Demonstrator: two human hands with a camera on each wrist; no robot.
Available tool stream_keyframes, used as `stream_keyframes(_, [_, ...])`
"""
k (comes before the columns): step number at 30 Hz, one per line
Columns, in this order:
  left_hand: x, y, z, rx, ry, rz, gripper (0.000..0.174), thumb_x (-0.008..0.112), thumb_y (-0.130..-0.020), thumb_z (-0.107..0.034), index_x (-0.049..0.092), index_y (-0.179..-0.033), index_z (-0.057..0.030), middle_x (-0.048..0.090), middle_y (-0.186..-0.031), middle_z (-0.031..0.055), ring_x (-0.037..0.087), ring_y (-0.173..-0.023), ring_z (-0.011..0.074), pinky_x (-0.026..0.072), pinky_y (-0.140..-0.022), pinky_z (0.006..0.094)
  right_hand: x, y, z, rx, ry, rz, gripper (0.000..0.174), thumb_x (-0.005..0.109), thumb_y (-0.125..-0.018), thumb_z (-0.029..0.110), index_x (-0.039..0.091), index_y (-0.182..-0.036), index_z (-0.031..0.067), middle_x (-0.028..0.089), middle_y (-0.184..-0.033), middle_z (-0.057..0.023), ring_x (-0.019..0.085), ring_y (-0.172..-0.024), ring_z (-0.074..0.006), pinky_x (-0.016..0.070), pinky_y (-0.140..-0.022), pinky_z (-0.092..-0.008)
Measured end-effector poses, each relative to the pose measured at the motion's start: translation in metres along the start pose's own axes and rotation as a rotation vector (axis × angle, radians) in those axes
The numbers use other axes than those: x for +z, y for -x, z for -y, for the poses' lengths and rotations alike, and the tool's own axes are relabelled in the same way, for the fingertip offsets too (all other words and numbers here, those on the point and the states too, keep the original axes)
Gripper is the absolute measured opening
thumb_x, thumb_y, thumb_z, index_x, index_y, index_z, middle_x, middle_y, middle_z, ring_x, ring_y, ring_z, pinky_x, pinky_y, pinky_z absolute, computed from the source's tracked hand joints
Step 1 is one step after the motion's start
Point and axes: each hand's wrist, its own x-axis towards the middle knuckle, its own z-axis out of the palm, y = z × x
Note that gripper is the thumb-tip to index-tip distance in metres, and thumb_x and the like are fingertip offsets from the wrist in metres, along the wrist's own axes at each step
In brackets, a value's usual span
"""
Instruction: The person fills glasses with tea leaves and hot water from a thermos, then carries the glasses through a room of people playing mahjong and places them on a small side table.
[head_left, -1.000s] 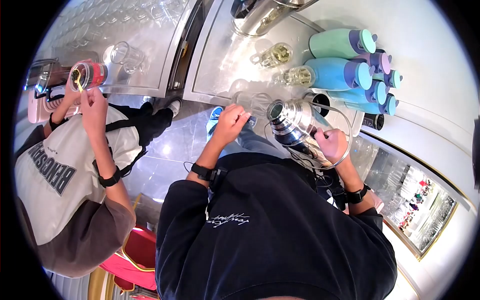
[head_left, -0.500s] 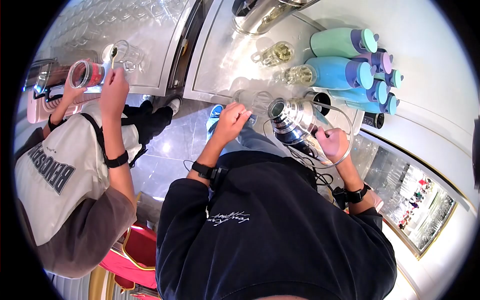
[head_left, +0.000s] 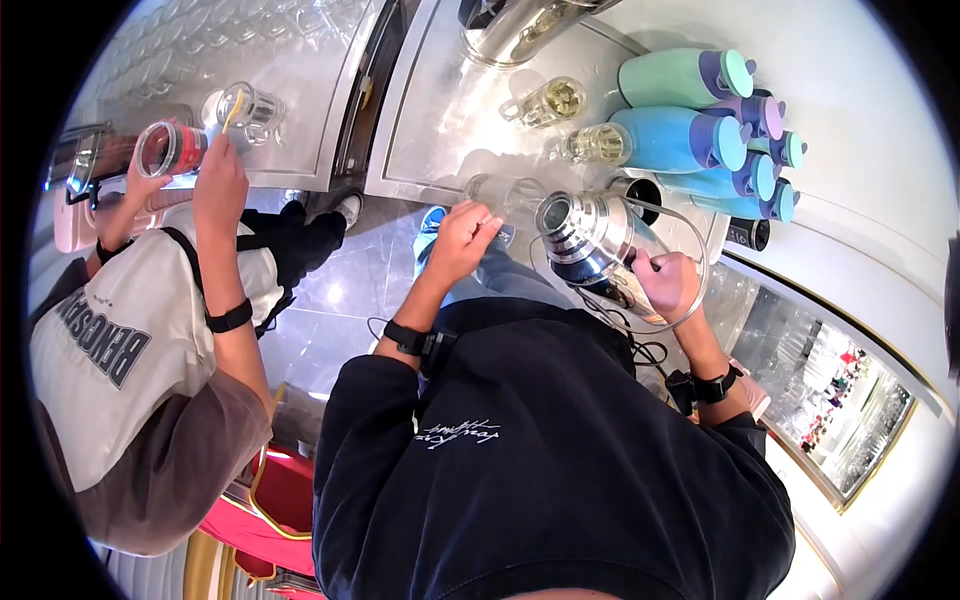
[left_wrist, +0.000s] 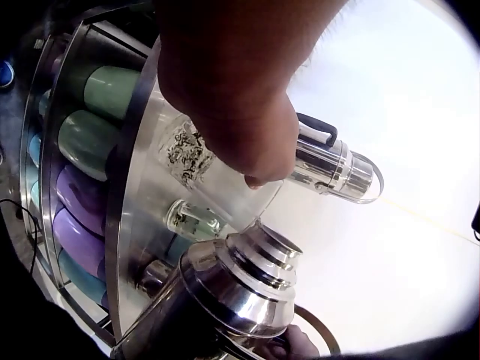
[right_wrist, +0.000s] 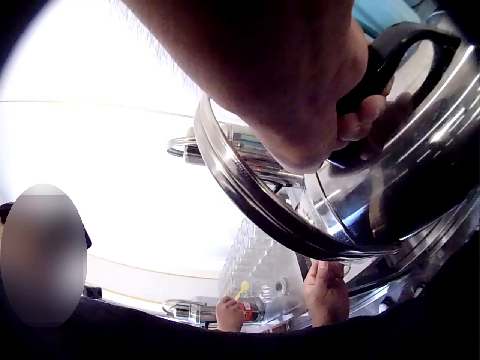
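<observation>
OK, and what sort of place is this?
Probably a tea or drinks station at a restaurant or banquet venue: rows of clear glasses cover part of a metal counter, pastel flasks are grouped nearby, and glass mugs hold apparent tea leaves.

White wall (head_left: 850,130), grey tiled floor (head_left: 325,290)
</observation>
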Motion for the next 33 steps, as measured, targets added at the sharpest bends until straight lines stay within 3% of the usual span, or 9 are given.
stream_keyframes(14, [0.004,0.001,0.003,-0.018,0.016,0.014,0.03,0.065,-0.089,-0.015,0.046,-0.071,-0.0001,0.04,-0.063,0.0124,0.043,-0.062,0.0295,0.0374,-0.061,0.0376,-0.005,0.005,0.008,0.046,-0.014,0.012,0.052,0.065,-0.087,0.033,0.054,-0.055,-0.0068,0.035,-0.044,-0.0204,0.034,-0.036,-0.0233,0.034,-0.042,-0.0408])
stream_keyframes(33, [0.006,0.003,0.004,-0.035,0.029,0.003,0.03,0.064,-0.088,-0.013,0.045,-0.07,0.0003,0.039,-0.063,0.0124,0.041,-0.061,0.0293,0.036,-0.06,0.0384,-0.004,0.004,0.008,0.039,0.029,0.012,0.054,0.064,-0.087,0.034,0.052,-0.054,-0.0064,0.036,-0.046,-0.0232,0.035,-0.037,-0.0306,0.0342,-0.043,-0.0429])
